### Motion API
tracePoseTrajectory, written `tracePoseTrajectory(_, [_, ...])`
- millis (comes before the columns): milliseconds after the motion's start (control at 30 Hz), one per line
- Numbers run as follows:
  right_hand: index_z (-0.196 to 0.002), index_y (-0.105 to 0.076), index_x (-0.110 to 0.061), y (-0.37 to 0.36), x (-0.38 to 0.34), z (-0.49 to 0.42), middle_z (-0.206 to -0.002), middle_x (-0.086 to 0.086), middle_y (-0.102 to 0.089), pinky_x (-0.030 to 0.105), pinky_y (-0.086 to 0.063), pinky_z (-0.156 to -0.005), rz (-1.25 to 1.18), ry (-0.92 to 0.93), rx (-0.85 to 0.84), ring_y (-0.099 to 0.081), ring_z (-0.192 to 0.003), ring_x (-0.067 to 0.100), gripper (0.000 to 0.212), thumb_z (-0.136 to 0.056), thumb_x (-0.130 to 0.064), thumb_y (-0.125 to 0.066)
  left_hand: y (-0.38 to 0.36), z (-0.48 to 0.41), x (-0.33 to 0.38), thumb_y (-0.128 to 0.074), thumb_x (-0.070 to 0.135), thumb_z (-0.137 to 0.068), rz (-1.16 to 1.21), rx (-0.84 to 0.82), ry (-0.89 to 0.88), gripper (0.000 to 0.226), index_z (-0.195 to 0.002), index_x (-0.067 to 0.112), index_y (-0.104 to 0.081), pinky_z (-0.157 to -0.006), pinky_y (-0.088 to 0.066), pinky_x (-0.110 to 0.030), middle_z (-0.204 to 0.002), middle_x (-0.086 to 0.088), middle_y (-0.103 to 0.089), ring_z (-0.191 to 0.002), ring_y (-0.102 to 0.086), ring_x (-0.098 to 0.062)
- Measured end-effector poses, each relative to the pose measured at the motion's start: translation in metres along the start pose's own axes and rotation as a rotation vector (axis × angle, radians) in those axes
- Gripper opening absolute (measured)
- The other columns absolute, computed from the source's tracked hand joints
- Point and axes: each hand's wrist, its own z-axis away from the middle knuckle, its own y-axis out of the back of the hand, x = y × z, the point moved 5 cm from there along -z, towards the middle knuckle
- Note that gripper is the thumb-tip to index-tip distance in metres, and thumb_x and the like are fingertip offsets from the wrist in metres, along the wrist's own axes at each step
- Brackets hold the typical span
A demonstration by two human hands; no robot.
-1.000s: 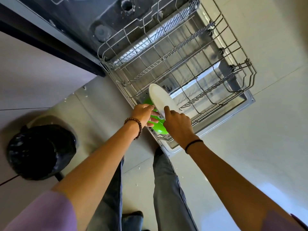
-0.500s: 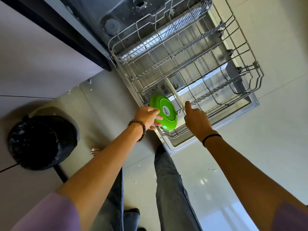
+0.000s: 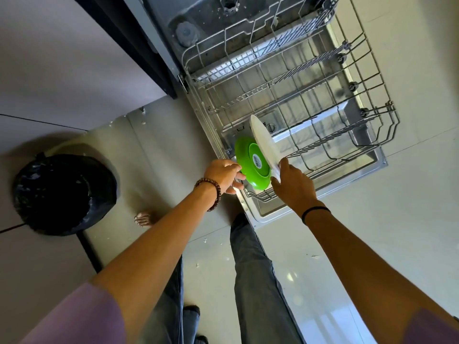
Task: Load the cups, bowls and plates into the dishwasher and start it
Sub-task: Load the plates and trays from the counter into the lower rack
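Out of sight at the dishwasher rack (image 3: 323,95)

The print on the green plate's (image 3: 248,155) label (image 3: 257,161) is too small to read. The white plate's (image 3: 263,142) lower edge disappears behind the right hand (image 3: 293,184) that pinches it. The left hand (image 3: 223,173) covers part of the green plate's near rim. The dishwasher tub (image 3: 198,18) and the rack's far corner run off the top edge.
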Motion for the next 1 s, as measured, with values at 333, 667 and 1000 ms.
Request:
tracePoseTrajectory(333, [-0.132,-0.040,-0.011,0.047,-0.071,0.028,-0.123,0.010,-0.059,0.042,-0.054,-0.080,0.160,0.132,0.126,-0.059,-0.112,0.028,0.047,-0.098,-0.040,-0.054,0.036,0.039,0.003,-0.046,0.019,-0.100,0.099,0.005,-0.047,0.026,-0.119,0.007,-0.060,-0.048,-0.053,-0.019,-0.094,-0.004,-0.069,-0.061,-0.065,-0.013])
tracePoseTrajectory(667, [-0.127,-0.049,-0.009,0.111,-0.264,0.060,-0.114,0.014,-0.062,0.033,-0.051,-0.072,0.066,0.547,0.210,-0.064,-0.096,0.029,0.035,-0.098,-0.027,-0.055,0.174,0.114,0.001,-0.063,0.014,-0.091,0.237,0.129,-0.212,0.025,-0.115,0.017,-0.060,-0.056,-0.051,-0.025,-0.103,-0.004,-0.069,-0.067,-0.069,-0.017])
tracePoseTrajectory(1000, [-0.121,-0.051,-0.021,0.163,-0.535,0.136,-0.115,-0.002,-0.064,0.037,-0.057,-0.074,-0.024,0.909,0.306,-0.065,-0.093,0.016,0.028,-0.097,-0.033,-0.057,0.429,0.275,-0.014,-0.061,0.011,-0.090,0.215,0.523,-0.459,0.023,-0.113,0.015,-0.060,-0.050,-0.048,-0.017,-0.095,0.000,-0.068,-0.066,-0.069,-0.014])
